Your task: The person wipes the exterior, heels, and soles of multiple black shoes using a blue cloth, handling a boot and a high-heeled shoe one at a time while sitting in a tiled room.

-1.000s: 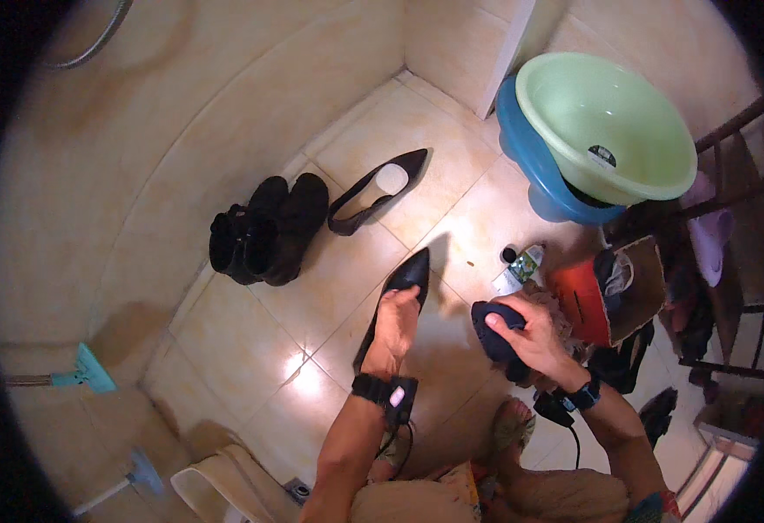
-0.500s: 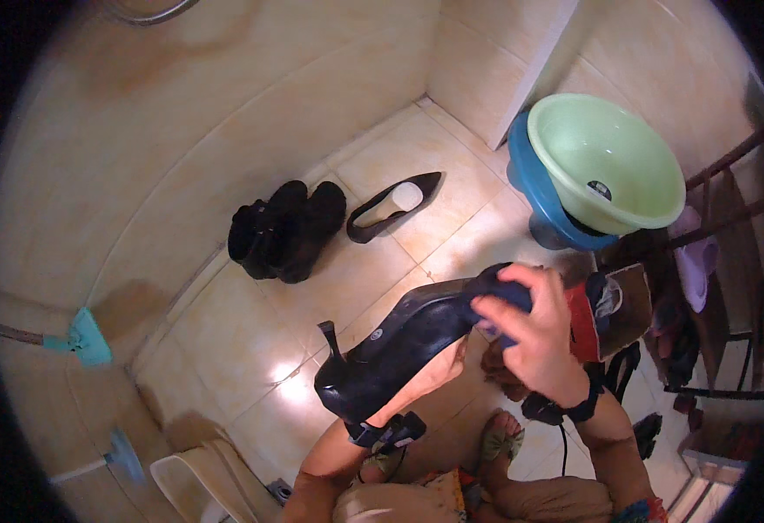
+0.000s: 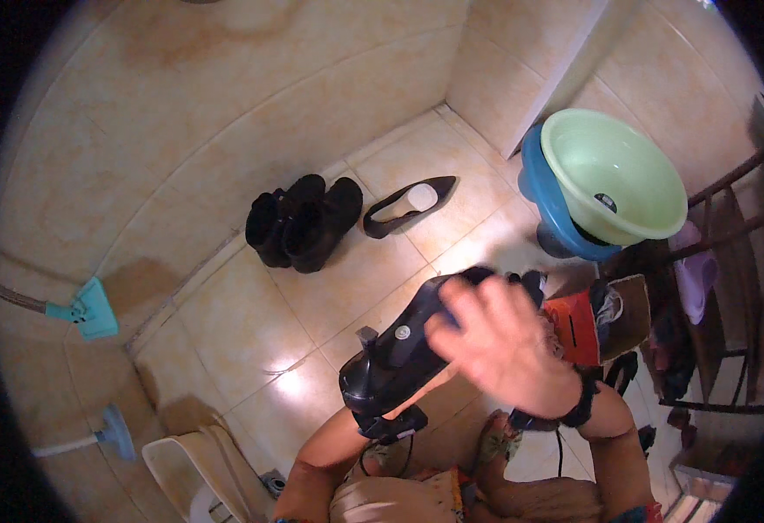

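A black high-heeled shoe (image 3: pixel 386 362) is held sole up above the floor, its heel jutting upward on the left. My left hand (image 3: pixel 425 385) supports it from underneath, fingers mostly hidden behind the shoe. Over the sole near the toe end lies my right hand (image 3: pixel 500 344), blurred by motion, with a dark blue cloth (image 3: pixel 448 317) partly showing under its fingers. On the floor beyond stands another dark pump (image 3: pixel 388 220) with a round white object (image 3: pixel 421 198) resting in it.
A pair of black ankle boots (image 3: pixel 312 231) stands by the wall. Right are a light green basin (image 3: pixel 574 183) on a blue one (image 3: pixel 534 179), an open red box (image 3: pixel 574 327) and a dark shoe rack (image 3: pixel 739 231). A beige plastic stool (image 3: pixel 173 462) is lower left.
My right hand has slid along the sole toward the heel and its fingers are more spread over it. The shoe has shifted slightly right and tilted. The view has shifted a little.
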The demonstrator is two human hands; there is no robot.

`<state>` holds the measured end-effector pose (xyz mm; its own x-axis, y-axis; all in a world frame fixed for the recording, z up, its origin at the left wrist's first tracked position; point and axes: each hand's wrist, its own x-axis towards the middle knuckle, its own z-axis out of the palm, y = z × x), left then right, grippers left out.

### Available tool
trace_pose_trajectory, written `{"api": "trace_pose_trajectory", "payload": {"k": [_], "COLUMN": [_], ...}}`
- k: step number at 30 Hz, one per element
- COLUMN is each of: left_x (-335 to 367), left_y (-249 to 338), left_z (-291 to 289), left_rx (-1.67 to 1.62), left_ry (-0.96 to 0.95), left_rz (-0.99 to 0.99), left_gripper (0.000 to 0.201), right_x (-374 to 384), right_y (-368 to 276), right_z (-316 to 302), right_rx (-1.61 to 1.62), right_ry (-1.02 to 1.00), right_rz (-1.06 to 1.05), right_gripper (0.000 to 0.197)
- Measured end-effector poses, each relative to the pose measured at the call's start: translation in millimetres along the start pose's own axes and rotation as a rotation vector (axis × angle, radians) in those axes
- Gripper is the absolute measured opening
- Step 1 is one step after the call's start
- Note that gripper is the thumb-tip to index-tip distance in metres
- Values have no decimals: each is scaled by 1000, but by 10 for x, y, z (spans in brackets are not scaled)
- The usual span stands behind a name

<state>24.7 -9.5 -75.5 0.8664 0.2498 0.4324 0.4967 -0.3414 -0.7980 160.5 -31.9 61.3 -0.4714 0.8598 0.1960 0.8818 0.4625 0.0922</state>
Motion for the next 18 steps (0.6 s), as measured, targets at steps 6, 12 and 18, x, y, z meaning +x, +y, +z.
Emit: {"api": "trace_pose_trajectory", "payload": {"k": [6, 12, 18], "left_x": [23, 95, 126], "left_y": [-62, -300, -169], "left_z": [-22, -18, -50], "left_rx": [-18, -343, -164], "left_ry": [68, 79, 132], "left_rz": [21, 3, 170], "left_gripper": [29, 26, 26], "right_x": [-100, -214, -162], "right_y": [-142, 203, -192], "right_z": [-32, 195, -1], "right_rx": [101, 63, 34], "right_ry": [12, 131, 100], "right_rz": [28, 200, -126], "right_gripper": [28, 27, 30]}}
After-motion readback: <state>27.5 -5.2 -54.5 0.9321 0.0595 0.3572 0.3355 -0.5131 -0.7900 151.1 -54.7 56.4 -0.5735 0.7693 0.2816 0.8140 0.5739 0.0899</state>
